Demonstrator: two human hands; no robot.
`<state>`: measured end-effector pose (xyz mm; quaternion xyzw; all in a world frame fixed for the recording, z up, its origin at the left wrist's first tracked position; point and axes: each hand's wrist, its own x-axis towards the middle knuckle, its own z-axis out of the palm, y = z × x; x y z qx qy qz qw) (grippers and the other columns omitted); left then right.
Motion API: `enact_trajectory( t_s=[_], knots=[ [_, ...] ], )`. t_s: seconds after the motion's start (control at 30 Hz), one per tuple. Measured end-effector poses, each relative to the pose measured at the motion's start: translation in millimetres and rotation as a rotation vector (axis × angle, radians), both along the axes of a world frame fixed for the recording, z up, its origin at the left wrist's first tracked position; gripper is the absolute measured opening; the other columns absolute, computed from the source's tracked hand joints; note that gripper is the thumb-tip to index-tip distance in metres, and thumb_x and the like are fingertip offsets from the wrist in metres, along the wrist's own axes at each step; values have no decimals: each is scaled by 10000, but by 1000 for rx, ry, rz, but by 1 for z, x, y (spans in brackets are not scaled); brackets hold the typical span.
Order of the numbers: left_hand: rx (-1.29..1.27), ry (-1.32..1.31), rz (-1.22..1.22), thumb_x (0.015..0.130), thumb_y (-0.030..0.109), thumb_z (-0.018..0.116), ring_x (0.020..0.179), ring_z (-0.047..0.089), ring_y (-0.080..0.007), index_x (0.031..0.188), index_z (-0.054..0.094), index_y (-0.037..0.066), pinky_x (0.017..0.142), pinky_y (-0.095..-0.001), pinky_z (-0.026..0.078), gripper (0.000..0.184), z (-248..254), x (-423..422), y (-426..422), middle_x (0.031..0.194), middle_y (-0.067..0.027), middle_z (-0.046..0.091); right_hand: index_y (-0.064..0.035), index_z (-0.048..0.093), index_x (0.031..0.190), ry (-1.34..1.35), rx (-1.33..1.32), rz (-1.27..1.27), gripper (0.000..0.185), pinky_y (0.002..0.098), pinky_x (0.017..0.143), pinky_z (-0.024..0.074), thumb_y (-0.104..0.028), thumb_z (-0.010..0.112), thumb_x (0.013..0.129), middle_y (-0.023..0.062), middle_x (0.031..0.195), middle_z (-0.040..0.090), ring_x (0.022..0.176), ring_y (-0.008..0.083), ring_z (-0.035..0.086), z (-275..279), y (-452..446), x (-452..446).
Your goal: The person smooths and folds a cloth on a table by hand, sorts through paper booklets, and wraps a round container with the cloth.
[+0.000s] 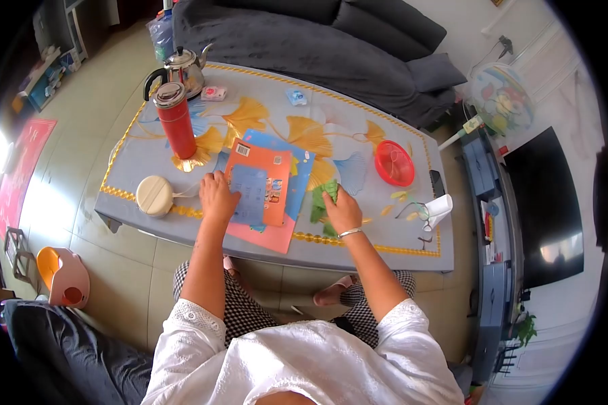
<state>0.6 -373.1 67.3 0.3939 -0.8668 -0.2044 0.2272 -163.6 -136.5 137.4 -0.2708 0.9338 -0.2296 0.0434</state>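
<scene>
My right hand is closed around a crumpled green cloth, which hangs onto the tabletop just right of a stack of books. On top of that stack lies an orange book with a barcode and a blue panel. Beneath it a blue book and a pinkish-orange cover stick out. My left hand lies at the stack's left edge, thumb spread over the orange book and fingers slightly bent. Beside it sits a round cream container with a pale strap.
The low table has a patterned cover. On it stand a red thermos, a metal kettle, small packets, a red bowl, glasses and a white cup. A grey sofa borders the far side.
</scene>
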Motion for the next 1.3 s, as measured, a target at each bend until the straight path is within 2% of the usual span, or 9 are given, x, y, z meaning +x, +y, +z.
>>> enact_trajectory(
  t_s=[0.13,0.3,0.37,0.6,0.73,0.9,1.0,1.13,1.3],
  knots=[
    [177,-70,59,625,203,858,1050,580,-417,1139,523,58,897,-474,479,630,6,-10,0,1119,-186,608,-78,609,1177,99,439,210,480,465,897,496,-414,678,841,132,1345,564,1220,306,542,-15,24,-24],
    [389,-58,-71,658,154,836,1043,633,-387,1203,548,-8,912,-441,503,637,-6,-13,-12,1110,-216,651,-82,426,1435,299,321,216,842,411,1122,346,-475,760,770,183,1503,383,1406,360,341,-37,19,-10],
    [625,104,-172,695,116,805,1044,640,-339,1269,528,-5,921,-405,501,649,-31,-20,-21,1146,-193,652,-30,357,1467,80,-260,227,939,404,1130,330,-468,789,757,230,1511,360,1401,384,343,-50,3,-16],
    [1313,892,-451,856,-82,601,1059,615,-141,1310,542,-2,931,-303,485,465,40,-21,10,1186,-45,641,29,330,1465,-508,-850,-53,938,360,1118,343,-384,825,784,175,1462,437,1348,257,427,-67,-40,-43],
    [1106,980,-495,866,-58,620,1037,597,-110,1273,567,9,913,-274,477,416,65,-16,10,1179,-41,641,11,463,1359,-806,-1054,148,765,338,1032,423,-281,852,769,121,1307,572,1213,198,535,7,-40,-24],
    [738,702,-570,840,3,707,926,562,-68,1139,648,15,836,-252,480,305,24,-18,2,1003,-24,673,-8,580,1148,-576,-698,200,550,322,870,491,-191,880,725,64,1127,661,1055,141,592,-49,-16,-54],
    [694,698,-544,828,30,727,866,578,-73,1046,680,-5,788,-265,491,226,12,-28,5,915,-29,683,7,527,1251,-590,-602,271,692,328,933,475,-221,891,709,99,1190,645,1089,172,592,-54,-14,-49],
    [853,380,-319,812,47,753,825,578,-68,1028,690,-14,751,-278,491,233,41,-13,14,904,-40,688,5,452,1364,-400,-685,294,834,341,988,461,-257,897,709,118,1276,617,1163,192,581,-5,-26,-4],
    [1111,783,-395,846,62,714,854,645,-115,1104,672,-7,764,-314,530,270,84,0,51,973,-51,705,-45,461,1387,-760,-863,288,766,327,956,514,-115,864,739,84,1256,622,1117,183,616,31,-4,-18]
  ],
)
